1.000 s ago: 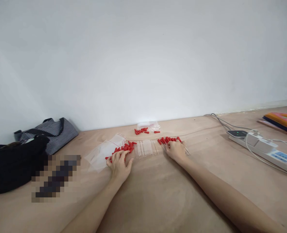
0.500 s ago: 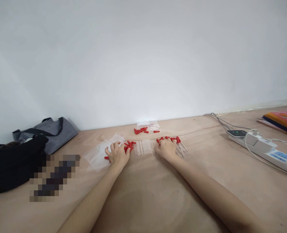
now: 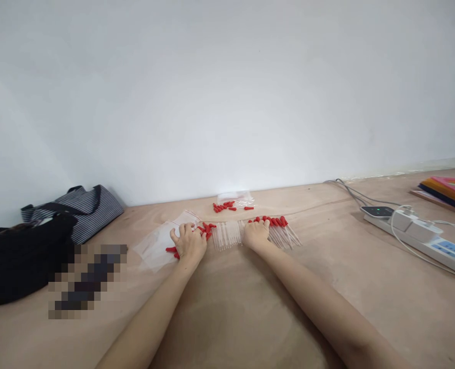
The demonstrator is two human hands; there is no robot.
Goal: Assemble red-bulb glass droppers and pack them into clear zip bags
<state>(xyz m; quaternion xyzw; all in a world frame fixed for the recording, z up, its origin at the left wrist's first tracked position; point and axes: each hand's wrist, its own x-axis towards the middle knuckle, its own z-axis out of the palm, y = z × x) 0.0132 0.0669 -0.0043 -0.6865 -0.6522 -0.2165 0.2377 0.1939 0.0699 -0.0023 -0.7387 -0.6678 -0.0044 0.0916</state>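
Note:
My left hand (image 3: 191,245) rests by a loose pile of red rubber bulbs (image 3: 208,229), its fingers apart and bent, thumb side against the pile. A few more bulbs show beside it on the plastic bag (image 3: 158,242). Thin clear tubes (image 3: 227,234) lie side by side in a row between my hands. At the right end of this row is my right hand (image 3: 256,234), fingers curled in; what they grip is hidden. Just right of it, tubes with red bulbs on their far ends (image 3: 284,236) lie fanned out.
Farther back, a clear bag (image 3: 238,197) lies with several red bulbs (image 3: 223,206) in front. A striped bag (image 3: 88,210) and black cloth bag (image 3: 23,261) sit left, near a blurred dark object (image 3: 92,279). Right are a power strip (image 3: 423,238), cables and colourful flat items (image 3: 448,192).
My right hand has shifted left, from the bulb-tipped tubes toward the bare tubes, uncovering more red bulbs. My left hand has stayed at the bulb pile, its fingers slightly moved.

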